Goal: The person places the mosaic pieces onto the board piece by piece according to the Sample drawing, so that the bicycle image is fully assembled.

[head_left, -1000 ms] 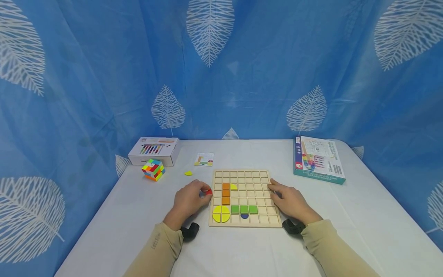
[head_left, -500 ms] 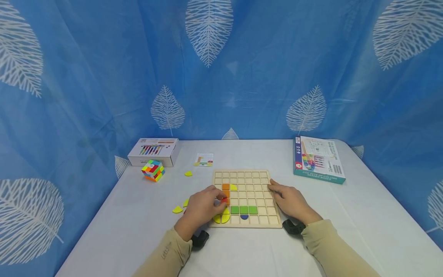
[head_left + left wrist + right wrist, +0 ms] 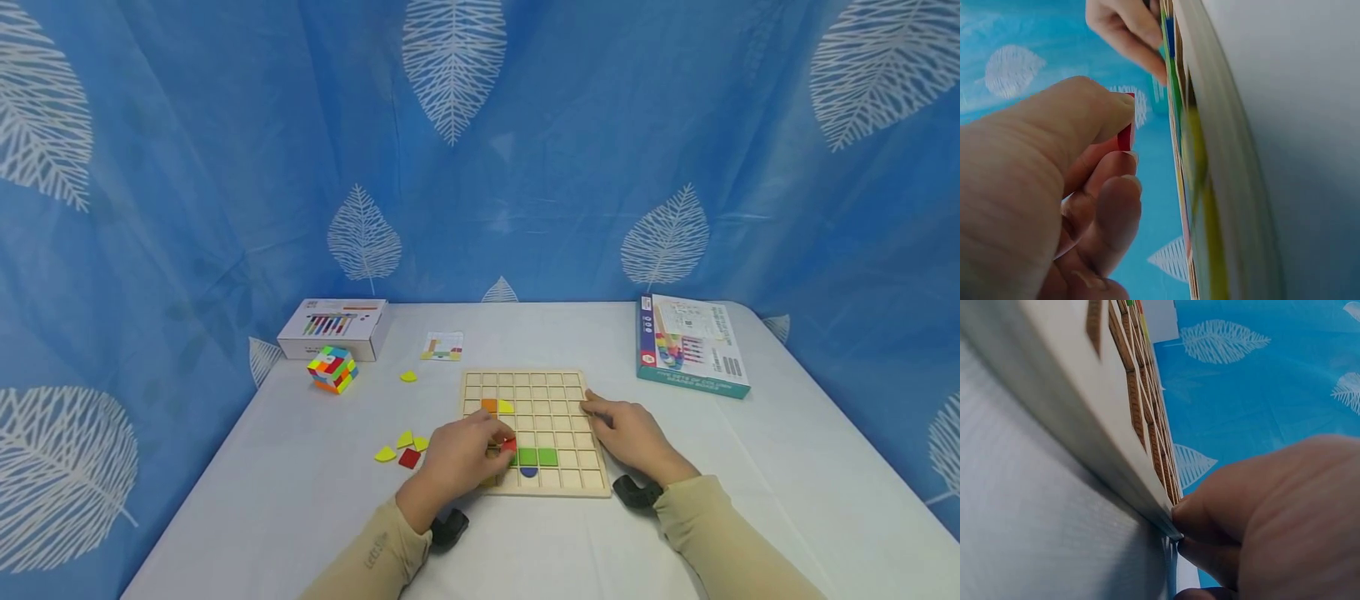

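Note:
My left hand (image 3: 459,452) pinches a red square tile (image 3: 509,445) between thumb and fingers, over the lower left part of a wooden grid board (image 3: 555,381). In the left wrist view, the red tile (image 3: 1125,136) is held apart from the board's surface. My right hand (image 3: 632,432) grips the board's right edge; the right wrist view has thumb and finger (image 3: 1207,509) at that edge. On the board lie an orange square (image 3: 489,405), a yellow quarter-circle (image 3: 506,407), green squares (image 3: 547,457) and a blue half-circle (image 3: 528,472). The left hand hides other pieces.
Left of the board lie several yellow quarter-circles (image 3: 385,454) and a dark red square (image 3: 409,458). A puzzle cube (image 3: 332,369) stands by a white box (image 3: 333,327). Behind the board is a pattern card (image 3: 442,346); a flat teal-edged box (image 3: 690,343) lies at right.
My left hand has carried the red tile from beside the board's left edge rightward over the board, to above the green row. My right hand has stayed at the edge.

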`<state>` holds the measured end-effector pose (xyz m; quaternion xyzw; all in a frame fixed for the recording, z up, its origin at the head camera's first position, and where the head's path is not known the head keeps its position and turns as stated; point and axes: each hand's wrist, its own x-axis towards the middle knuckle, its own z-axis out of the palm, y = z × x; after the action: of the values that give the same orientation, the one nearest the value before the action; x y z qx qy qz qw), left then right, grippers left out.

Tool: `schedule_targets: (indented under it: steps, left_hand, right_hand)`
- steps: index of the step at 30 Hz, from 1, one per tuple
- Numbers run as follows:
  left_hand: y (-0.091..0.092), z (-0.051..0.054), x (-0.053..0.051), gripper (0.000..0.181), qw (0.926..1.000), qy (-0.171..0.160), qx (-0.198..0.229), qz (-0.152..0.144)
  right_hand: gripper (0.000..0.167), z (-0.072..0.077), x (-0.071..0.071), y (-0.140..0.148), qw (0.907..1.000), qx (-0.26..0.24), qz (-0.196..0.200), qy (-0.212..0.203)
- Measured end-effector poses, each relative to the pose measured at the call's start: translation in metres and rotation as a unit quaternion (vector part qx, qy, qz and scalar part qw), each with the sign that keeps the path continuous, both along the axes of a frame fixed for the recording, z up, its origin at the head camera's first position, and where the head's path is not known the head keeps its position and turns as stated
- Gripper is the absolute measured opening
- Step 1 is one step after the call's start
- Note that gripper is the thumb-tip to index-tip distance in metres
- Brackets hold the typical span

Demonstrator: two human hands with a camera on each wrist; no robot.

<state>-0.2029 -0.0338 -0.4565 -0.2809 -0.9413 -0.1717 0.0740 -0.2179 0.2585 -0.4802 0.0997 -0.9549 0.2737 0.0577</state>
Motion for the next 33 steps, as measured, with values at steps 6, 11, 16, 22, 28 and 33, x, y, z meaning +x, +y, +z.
schedule_targets:
  steps: [6, 11, 16, 22, 28, 33]
  left_hand:
    - [0.017, -0.001, 0.004, 0.018, 1.0, 0.0, 0.004, -0.007]
    - [0.034, 0.0, 0.003, 0.017, 0.9998, 0.006, -0.003, -0.02]
    - [0.049, 0.0, -0.002, 0.017, 0.9996, 0.0, -0.02, -0.02]
    - [0.061, -0.001, -0.007, 0.015, 0.999, -0.03, -0.031, -0.01]
    - [0.072, 0.001, -0.01, 0.014, 0.998, -0.042, -0.047, -0.005]
    - [0.078, 0.001, -0.011, 0.014, 0.9982, -0.033, -0.05, -0.006]
  right_hand:
    - [0.035, 0.0, 0.0, 0.001, 1.0, 0.0, 0.0, 0.001]
    - [0.036, -0.001, -0.001, 0.002, 1.0, 0.0, -0.006, -0.005]
    - [0.035, -0.003, -0.001, 0.002, 1.0, -0.001, -0.001, -0.003]
    - [0.036, -0.005, -0.002, 0.001, 1.0, 0.0, -0.004, 0.001]
    - [0.036, -0.004, -0.002, 0.0, 1.0, 0.001, -0.006, 0.0]
    - [0.036, -0.003, -0.002, -0.002, 0.9999, 0.004, -0.01, -0.004]
